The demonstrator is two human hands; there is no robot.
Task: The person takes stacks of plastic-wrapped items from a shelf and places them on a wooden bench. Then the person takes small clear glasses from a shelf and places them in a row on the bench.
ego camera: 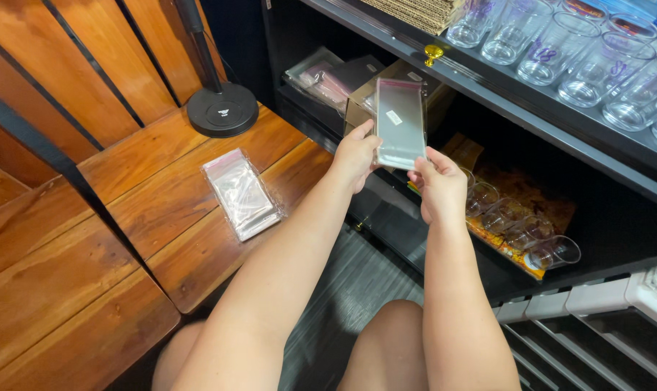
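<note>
1. Clear rectangular cellophane bag point(400, 123) with a pinkish top strip and a small white sticker, held upright in front of the black shelf unit point(488, 90), level with its middle shelf.
2. Left hand point(356, 153) grips the bag's left edge near the bottom; thumb in front, fingers point(362, 132) behind, pinching the plastic.
3. Right hand point(438, 185) sits at the bag's lower right corner; fingers point(424, 168) pressed together on the bottom edge, pinching it.
4. Both forearms reach up from the lower frame toward the shelf unit; bare knees show below them.
5. Flat stack of clear cellophane bags point(241, 193) lies on the reddish-brown wooden slatted worktop point(75, 239), left of the shelf unit, well apart from both hands.
6. Round black lamp base point(223, 108) with a black pole stands on the worktop, just left of the shelf unit, beyond the stack.
7. Open brown cardboard box point(368, 98) sits on the middle shelf of the unit, right behind the held bag; more packets of plastic bags point(328, 76) lie to its left on the same shelf.
8. Row of clear drinking glasses point(560, 51) stands on top of the shelf unit, at its right part.
9. Small clear cups point(520, 232) lie on their sides on a yellow-patterned tray on the unit's low shelf, just right of the right hand.
10. Small gold knob point(433, 52) sits on the unit's top edge, above the held bag.
</note>
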